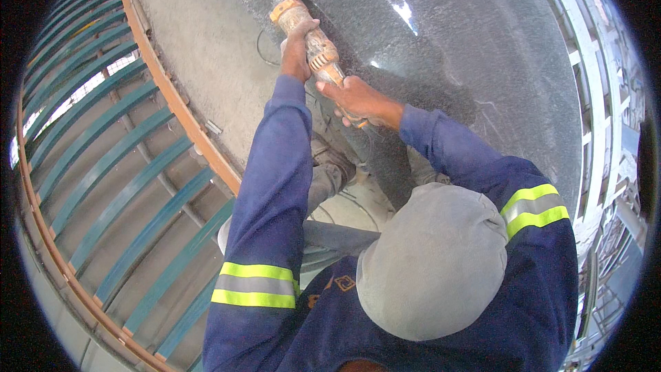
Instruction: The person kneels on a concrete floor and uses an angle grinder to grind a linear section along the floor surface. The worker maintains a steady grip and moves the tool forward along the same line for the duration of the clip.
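With both hands I hold a dusty orange angle grinder (318, 49), slanting from upper left to lower right. My left hand (297, 52) is wrapped round its body behind the head. Farther back, my right hand (361, 100) closes on the rear handle. At the far end the grinder's head (284, 1) sits at the edge of a large dark grey slab (468, 62) with a speckled sheen. Whether the disc touches the slab, I cannot tell. Both sleeves are dark blue with bright reflective bands.
On the left stands a railing of teal bars (138, 165) in an orange frame (165, 83). A dusty concrete floor strip (200, 34) runs beside it. A thin cable loops near the grinder. A grey rounded cloth cap (434, 262) covers the lower middle. Pale metal framing (592, 96) stands at right.
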`<state>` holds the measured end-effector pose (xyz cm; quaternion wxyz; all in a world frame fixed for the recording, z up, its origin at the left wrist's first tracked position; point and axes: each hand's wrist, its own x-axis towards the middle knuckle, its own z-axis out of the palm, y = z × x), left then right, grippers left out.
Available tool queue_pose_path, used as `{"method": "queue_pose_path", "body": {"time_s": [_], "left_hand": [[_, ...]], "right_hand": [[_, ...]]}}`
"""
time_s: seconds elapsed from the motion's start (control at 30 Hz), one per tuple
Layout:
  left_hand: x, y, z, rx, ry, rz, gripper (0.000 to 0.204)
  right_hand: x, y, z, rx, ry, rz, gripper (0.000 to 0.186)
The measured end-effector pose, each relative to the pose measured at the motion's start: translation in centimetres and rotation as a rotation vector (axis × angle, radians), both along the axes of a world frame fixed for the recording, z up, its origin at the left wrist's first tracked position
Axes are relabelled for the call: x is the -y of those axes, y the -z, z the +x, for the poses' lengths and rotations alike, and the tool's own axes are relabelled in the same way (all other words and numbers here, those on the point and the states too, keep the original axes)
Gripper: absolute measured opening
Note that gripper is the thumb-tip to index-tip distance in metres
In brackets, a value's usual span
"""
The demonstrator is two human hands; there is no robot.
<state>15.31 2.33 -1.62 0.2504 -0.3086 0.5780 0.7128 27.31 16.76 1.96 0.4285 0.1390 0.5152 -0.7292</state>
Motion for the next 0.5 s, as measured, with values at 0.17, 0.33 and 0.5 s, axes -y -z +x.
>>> {"method": "queue_pose_path", "body": {"time_s": [0.17, 0.33, 0.5], "left_hand": [[-0.4, -0.9, 0.3, 0.045, -0.006, 0.03, 0.034], [-0.3, -1.3, 1.1, 0.042, 0.031, -0.013, 0.035], [-0.7, -1.5, 1.5, 0.054, 0.012, 0.004, 0.036]], "right_hand": [[-0.4, -0.4, 0.0, 0.013, -0.07, -0.013, 0.065], [-0.5, -1.5, 0.9, 0.019, -0.042, 0.046, 0.06], [-0.4, -0.7, 1.3, 0.027, -0.029, 0.032, 0.058]]}}
